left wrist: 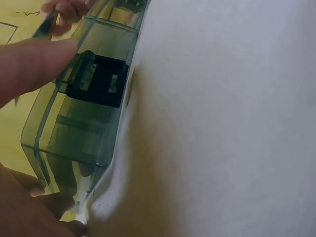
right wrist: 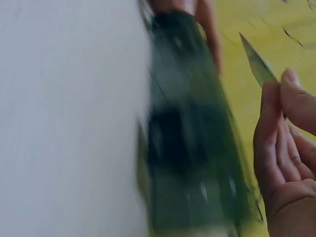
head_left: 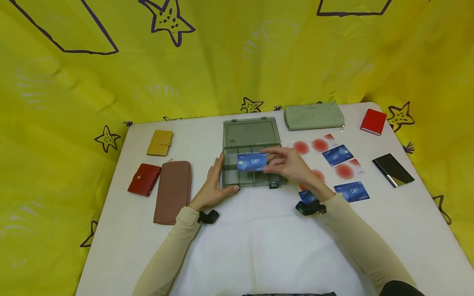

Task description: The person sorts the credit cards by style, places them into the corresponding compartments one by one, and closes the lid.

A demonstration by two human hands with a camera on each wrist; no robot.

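Pinched only by its edge in the right hand (head_left: 286,164), the blue VIP card (head_left: 252,162) hovering over the compartment box (head_left: 252,162) could snag a divider and slip, though the left hand (head_left: 214,185) lies flat against the box's left side.

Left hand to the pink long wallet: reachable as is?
Probably yes. The left hand rests open against the organizer box's left wall, holding nothing, and the pink long wallet lies just to its left with only bare table between them.
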